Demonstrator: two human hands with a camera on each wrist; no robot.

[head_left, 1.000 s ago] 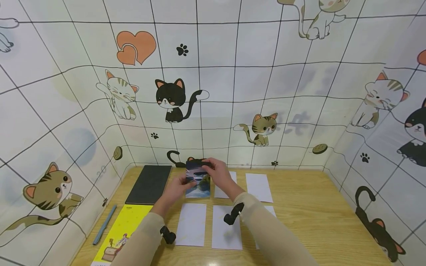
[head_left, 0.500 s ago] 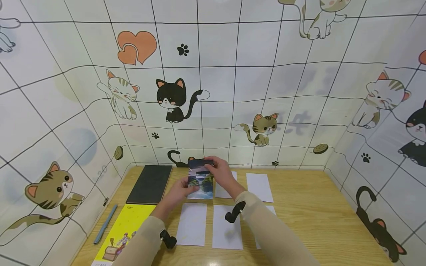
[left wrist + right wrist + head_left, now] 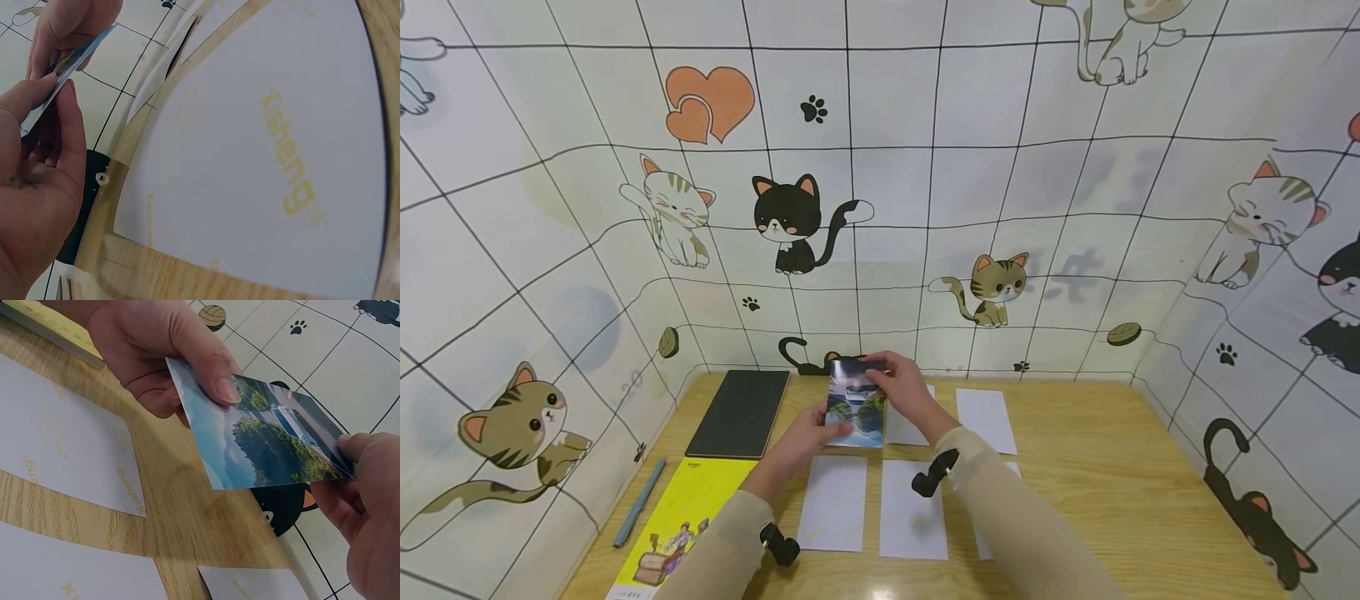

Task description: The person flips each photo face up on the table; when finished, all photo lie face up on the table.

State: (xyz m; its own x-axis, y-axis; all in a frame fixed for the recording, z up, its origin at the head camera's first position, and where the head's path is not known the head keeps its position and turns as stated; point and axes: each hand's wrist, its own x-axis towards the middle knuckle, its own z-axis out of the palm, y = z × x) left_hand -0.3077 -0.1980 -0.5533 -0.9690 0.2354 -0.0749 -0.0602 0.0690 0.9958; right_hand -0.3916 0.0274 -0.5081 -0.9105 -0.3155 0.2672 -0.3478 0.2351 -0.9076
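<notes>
- A glossy rectangular photo print of blue water, green trees and a pale vehicle [image 3: 855, 404] is held up over the back of the table, its picture side facing the head camera.
- The left hand [image 3: 805, 432] pinches the print near its lower left, thumb on the picture, fingers behind.
- The right hand [image 3: 904, 387] pinches the print's upper right between thumb and fingers.
- Rectangular white paper cards with faint yellow "Xisheng" lettering lie near the hands: a front row of three, the left [image 3: 832, 504], the middle [image 3: 913, 521] and one partly under the right beige sleeve [image 3: 1022, 525], and two further back, one partly behind the right hand, one [image 3: 987, 421] fully showing.
- Left of the print lies a black rectangular notebook [image 3: 737, 414], with a bright yellow illustrated booklet [image 3: 700, 492] just in front and a slim blue-grey stick-shaped object [image 3: 640, 502] beside that.
- All the cards rest on a light wood-grain table [image 3: 1112, 467].
- Behind stands a white wall covering with black grid lines and cartoon cats [image 3: 887, 192].
</notes>
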